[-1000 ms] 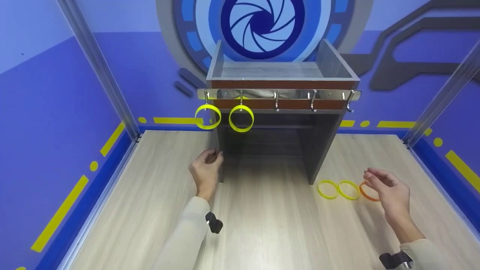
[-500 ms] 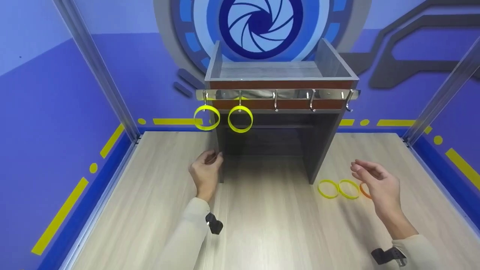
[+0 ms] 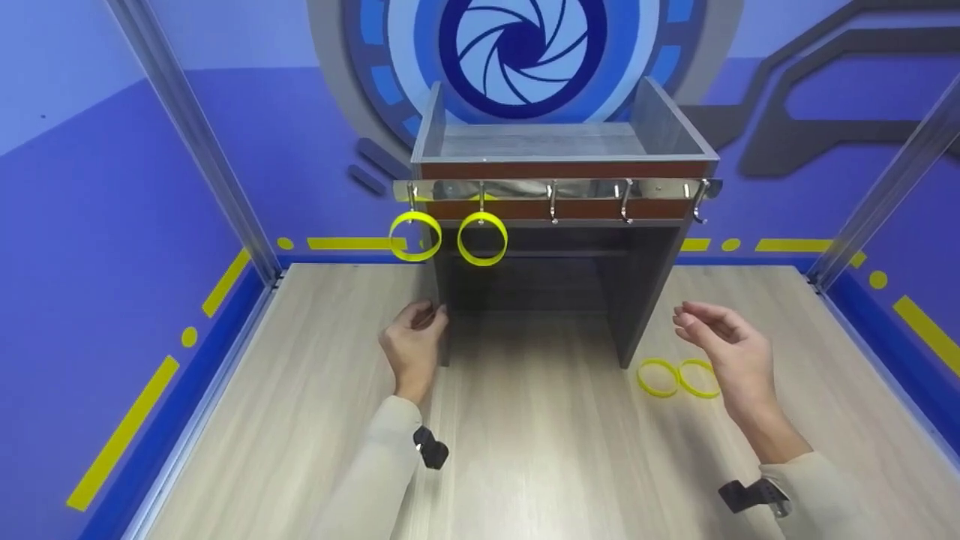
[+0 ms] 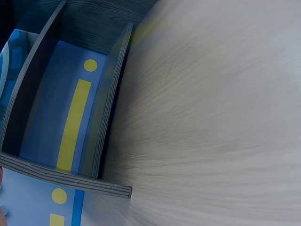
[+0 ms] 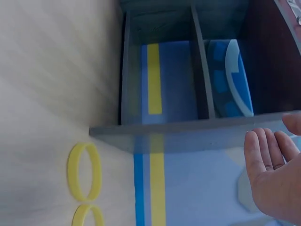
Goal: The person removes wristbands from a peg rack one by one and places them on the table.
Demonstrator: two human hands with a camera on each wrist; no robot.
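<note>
Left hand: my left hand (image 3: pixel 415 346) rests at the front edge of the cabinet's (image 3: pixel 559 225) left side panel, fingers curled against it.
Right hand: my right hand (image 3: pixel 726 351) hovers above the table (image 3: pixel 315 420), fingers loose and spread, holding nothing.
Rings on table: two yellow rings (image 3: pixel 677 377) lie flat, touching, just beside the cabinet's right panel and under my right hand.
Hung rings: two yellow rings on hooks (image 3: pixel 448 236) at the rail's left end.
Open room: bare wood between my hands, running to the table's near edge.
</note>
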